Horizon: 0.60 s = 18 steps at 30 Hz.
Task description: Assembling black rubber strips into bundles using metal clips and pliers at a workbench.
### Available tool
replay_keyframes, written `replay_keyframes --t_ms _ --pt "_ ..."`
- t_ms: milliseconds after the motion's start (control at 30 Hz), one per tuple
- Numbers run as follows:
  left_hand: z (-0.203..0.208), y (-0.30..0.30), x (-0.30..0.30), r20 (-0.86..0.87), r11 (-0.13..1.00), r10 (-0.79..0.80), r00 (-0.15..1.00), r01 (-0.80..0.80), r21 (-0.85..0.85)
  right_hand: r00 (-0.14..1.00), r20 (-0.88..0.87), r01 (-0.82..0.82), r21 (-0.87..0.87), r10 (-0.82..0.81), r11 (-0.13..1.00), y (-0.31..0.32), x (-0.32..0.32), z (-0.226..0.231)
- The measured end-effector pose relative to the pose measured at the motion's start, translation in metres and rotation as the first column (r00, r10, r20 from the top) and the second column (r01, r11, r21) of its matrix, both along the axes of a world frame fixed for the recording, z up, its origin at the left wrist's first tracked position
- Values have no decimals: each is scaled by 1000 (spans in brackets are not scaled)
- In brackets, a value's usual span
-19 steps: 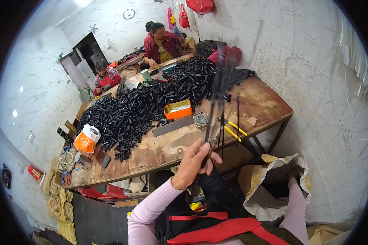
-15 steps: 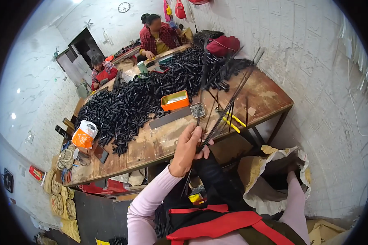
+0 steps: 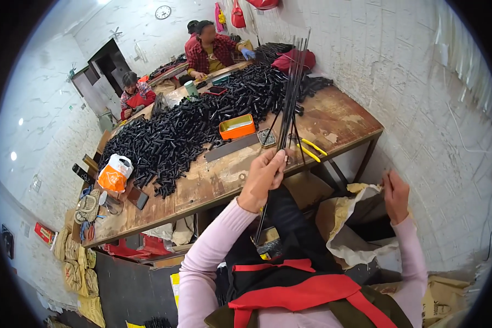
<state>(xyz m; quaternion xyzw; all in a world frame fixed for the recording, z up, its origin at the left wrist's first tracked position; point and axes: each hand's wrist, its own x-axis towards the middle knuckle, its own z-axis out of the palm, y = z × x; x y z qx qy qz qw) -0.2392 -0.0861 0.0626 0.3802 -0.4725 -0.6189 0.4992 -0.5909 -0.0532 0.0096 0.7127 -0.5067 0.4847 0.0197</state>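
My left hand [image 3: 266,177] is closed around a loose bundle of long, thin black rods [image 3: 290,104] that stands nearly upright in front of the table's near edge. A few rods splay out sideways from the rest, and the lower ends hang below my fist. My right hand [image 3: 396,195] is raised over the right rim of an open white woven sack [image 3: 341,235], its fingers curled together. Whether anything sits between those fingertips is too small to make out. The inside of the sack is dark.
A large heap of short black tubes [image 3: 158,147] covers much of the wooden table [image 3: 350,123]. Near it are an orange box [image 3: 237,127], a small dish [image 3: 267,138], yellow-handled pliers [image 3: 313,148], a flat dark bar [image 3: 232,148] and a plastic bag [image 3: 115,174]. Several people sit beyond.
My right hand has come up out of the sack to above its rim. My left hand has moved slightly right and up, and the rods now stand more upright.
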Motion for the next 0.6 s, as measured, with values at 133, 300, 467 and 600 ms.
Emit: replay_keyframes --t_ms 133,300,467,600 --pt "-5 4 1 -113 994 -110 987 113 12 785 -576 -443 -266 227 856 34 99 90" --pt "1 27 2 -250 973 -193 949 219 79 507 -822 -804 -342 261 486 72 210 88" --pt "14 41 20 -161 974 -185 969 203 102 282 -907 -938 -194 311 286 69 254 51" --pt "17 40 46 -154 998 -33 988 41 47 212 -889 -977 -179 406 117 61 259 47"
